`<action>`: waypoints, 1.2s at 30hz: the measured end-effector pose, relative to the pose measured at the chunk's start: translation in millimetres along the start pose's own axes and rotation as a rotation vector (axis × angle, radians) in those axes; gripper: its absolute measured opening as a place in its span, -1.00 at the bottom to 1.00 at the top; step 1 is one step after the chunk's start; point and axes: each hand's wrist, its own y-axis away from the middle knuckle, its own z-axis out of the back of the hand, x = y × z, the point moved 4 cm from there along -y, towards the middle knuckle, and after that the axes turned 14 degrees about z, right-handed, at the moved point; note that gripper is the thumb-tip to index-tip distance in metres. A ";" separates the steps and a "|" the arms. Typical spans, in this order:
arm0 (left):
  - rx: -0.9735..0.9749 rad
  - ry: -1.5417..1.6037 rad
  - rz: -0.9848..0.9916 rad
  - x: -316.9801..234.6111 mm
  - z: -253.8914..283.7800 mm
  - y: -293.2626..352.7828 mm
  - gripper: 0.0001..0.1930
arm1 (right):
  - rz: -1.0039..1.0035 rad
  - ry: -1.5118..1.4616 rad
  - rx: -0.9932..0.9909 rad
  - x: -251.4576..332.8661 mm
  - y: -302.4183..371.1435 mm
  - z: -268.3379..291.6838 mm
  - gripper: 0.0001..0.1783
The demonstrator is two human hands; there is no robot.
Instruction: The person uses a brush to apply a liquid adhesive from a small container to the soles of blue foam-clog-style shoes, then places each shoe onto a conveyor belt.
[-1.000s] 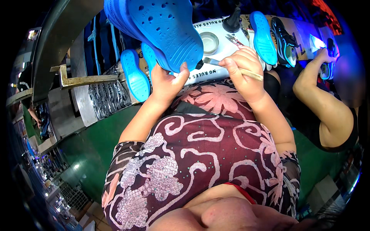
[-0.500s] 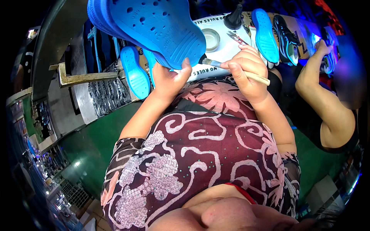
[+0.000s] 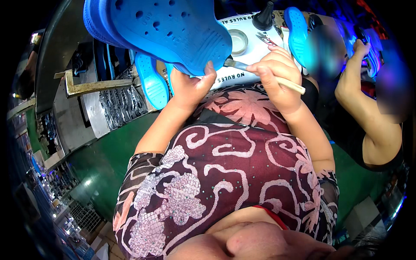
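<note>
My left hand [image 3: 190, 86] grips a blue shoe [image 3: 173, 30] by its near end, thumb on the underside. That underside faces me and shows small holes and ridges; a mesh-like side is visible at the left. In my right hand [image 3: 279, 78] is a brush [image 3: 289, 84] with a pale handle and metal collar. Its dark bristles meet the shoe's right edge. A reddish slim tool [image 3: 265, 39] shows just beyond my right fingers; whether they hold it too, I cannot tell.
On the white board [image 3: 255, 54] stand a round dish [image 3: 238, 42] and a black cone-shaped bottle [image 3: 263, 19]. Bright blue soles lie right [image 3: 296, 32] and left [image 3: 151, 82]. A co-worker's arm [image 3: 364, 104] reaches in from the right. A metal frame [image 3: 97, 88] stands left.
The shoe has shifted slightly left and tilted a little in my left hand. The brush tip has moved slightly up along its edge. A blurred patch now covers most of the black sneaker at right.
</note>
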 end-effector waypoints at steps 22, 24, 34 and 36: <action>0.654 0.585 0.589 -108.1 16.4 -52.5 -0.16 | -0.382 -0.068 -0.391 -11.2 44.5 50.4 -0.67; 0.809 0.636 0.611 -122.4 -12.1 -64.3 -0.17 | -0.426 -0.098 -0.399 -9.9 49.6 56.6 -0.68; 0.517 1.384 0.632 -215.3 -234.8 -337.9 -0.61 | -0.540 -0.120 -0.505 -19.5 80.6 44.0 -0.58; 0.616 1.289 0.475 -230.0 -225.1 -304.7 -0.67 | -0.600 -0.138 -0.558 -24.7 91.1 42.4 -0.57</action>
